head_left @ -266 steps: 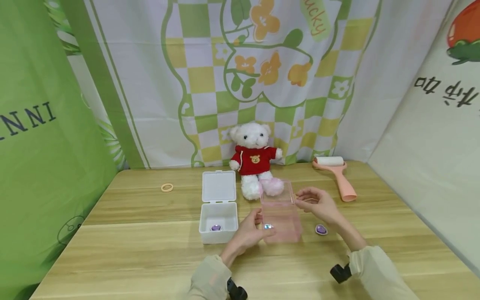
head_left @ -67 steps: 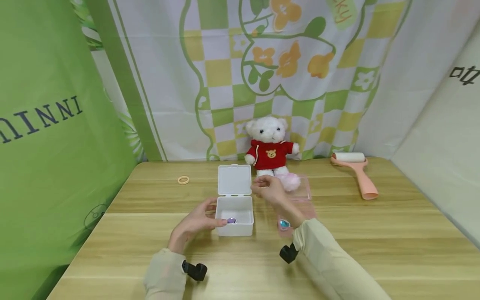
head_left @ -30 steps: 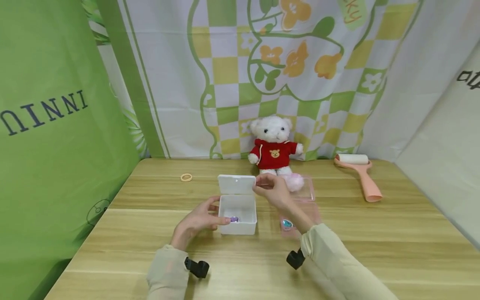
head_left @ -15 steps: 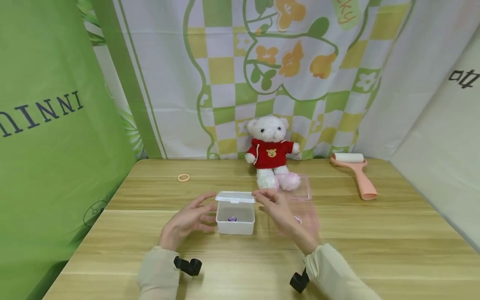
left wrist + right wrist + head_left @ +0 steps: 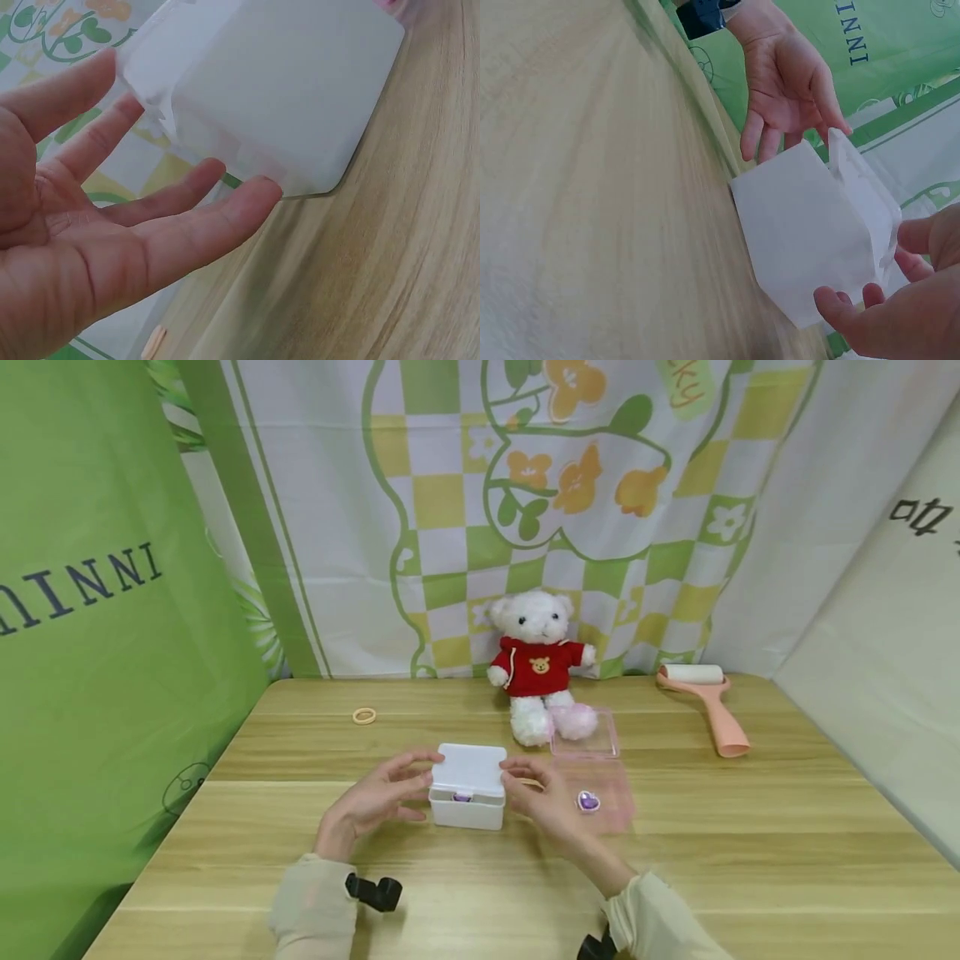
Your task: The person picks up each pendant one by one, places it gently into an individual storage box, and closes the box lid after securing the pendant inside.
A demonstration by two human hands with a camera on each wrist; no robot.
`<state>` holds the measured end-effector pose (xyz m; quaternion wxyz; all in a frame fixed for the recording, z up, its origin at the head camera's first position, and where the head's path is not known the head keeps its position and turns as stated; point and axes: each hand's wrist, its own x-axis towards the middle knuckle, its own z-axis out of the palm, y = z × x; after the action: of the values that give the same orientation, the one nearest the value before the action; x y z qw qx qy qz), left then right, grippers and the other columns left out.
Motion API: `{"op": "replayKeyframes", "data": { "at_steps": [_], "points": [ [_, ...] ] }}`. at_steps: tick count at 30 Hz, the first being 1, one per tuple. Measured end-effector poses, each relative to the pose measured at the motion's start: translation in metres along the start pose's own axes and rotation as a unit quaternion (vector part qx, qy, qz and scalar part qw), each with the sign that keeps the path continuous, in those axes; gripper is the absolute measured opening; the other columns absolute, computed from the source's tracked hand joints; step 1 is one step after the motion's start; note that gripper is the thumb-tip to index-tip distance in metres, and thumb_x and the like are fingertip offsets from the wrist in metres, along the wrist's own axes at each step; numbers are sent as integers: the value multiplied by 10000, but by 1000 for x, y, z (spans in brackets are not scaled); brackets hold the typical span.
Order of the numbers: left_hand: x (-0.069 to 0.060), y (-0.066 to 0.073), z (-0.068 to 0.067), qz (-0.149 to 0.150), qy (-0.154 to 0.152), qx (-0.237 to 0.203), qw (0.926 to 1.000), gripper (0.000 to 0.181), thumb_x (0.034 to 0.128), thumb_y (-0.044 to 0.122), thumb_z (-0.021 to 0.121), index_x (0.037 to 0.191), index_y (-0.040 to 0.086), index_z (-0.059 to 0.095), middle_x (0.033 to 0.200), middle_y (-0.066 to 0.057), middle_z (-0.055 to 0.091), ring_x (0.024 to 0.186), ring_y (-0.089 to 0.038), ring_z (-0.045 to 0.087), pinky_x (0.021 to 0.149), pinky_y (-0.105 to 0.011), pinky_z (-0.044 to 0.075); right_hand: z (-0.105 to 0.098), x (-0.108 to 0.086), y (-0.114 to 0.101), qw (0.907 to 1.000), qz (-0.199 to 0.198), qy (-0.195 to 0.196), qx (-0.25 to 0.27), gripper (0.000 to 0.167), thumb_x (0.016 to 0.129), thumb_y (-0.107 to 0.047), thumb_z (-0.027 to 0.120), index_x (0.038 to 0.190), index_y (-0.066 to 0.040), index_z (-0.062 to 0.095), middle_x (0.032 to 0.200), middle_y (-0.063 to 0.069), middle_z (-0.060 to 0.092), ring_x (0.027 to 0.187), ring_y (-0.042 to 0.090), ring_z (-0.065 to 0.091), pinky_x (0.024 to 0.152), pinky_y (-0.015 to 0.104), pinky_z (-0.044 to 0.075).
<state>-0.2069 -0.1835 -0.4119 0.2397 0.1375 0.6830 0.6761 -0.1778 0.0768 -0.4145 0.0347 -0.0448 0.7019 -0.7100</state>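
A small white box (image 5: 468, 815) stands on the table in the head view, its hinged lid (image 5: 470, 767) tilted down with a gap at the front. Through the gap a purple gem (image 5: 462, 797) shows inside. My left hand (image 5: 378, 797) is at the box's left side, fingers spread and fairly straight, fingertips touching at the lid. My right hand (image 5: 546, 797) holds the lid's right edge between thumb and forefinger; its other fingers are loosely bent beside the box wall. In the right wrist view, the box (image 5: 806, 229) shows its lid still raised at an angle.
Right of the box lies an open pink transparent box (image 5: 611, 781) with a purple heart gem (image 5: 588, 802). Behind sit a white teddy bear (image 5: 534, 647) in a red hoodie, a peach lint roller (image 5: 712, 714) and a yellowish ring (image 5: 363, 717).
The white box's lid has swung from upright, forward and down over the box. My left hand has left the box's front wall and moved up to the lid. My right hand has come forward with the lid.
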Motion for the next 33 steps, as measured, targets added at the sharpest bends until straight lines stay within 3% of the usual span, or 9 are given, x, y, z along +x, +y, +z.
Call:
{"op": "replayKeyframes", "data": {
  "at_steps": [5, 14, 20, 26, 33],
  "points": [
    [1, -1, 1, 16, -8, 91, 10000, 431, 929, 136, 635, 1320, 21, 492, 1374, -230, 384, 1035, -248, 577, 842, -495, 515, 4, -4, 3, 9995, -163, 166, -222, 213, 930, -14, 585, 1134, 38, 621, 1140, 174, 597, 982, 224, 604, 830, 384, 536],
    [2, -4, -1, -44, 180, 234, 9996, 471, 908, 138, 666, 1336, 32, 498, 1361, -258, 382, 1001, -247, 588, 819, -467, 532, 8, -3, 0, 9992, -280, -34, -274, 326, 915, 3, 603, 1237, 53, 591, 1271, 227, 562, 1177, 366, 543, 912, 344, 500],
    [1, -3, 0, -34, 312, 308, 9990, 476, 911, 141, 662, 1339, 18, 494, 1388, -264, 370, 1001, -238, 595, 824, -468, 530, 9, -2, 2, 9994, -226, -67, -245, 335, 912, 2, 609, 1243, 49, 589, 1282, 235, 552, 1188, 379, 535, 920, 356, 495],
    [0, -3, 2, -92, 508, 356, 9980, 458, 895, 103, 670, 1312, 5, 510, 1381, -259, 389, 979, -237, 604, 830, -471, 528, 11, -2, 6, 9981, -471, -95, -375, 333, 912, 29, 598, 1241, 73, 579, 1322, 239, 527, 1214, 388, 509, 921, 329, 490],
    [1, -3, 4, -40, 506, 406, 9979, 446, 901, 121, 668, 1307, 18, 513, 1372, -260, 394, 982, -238, 602, 804, -461, 539, 12, -2, 3, 9985, -375, 21, -387, 322, 909, 29, 601, 1228, 66, 589, 1317, 233, 534, 1210, 388, 515, 931, 352, 485]
  ]
}}
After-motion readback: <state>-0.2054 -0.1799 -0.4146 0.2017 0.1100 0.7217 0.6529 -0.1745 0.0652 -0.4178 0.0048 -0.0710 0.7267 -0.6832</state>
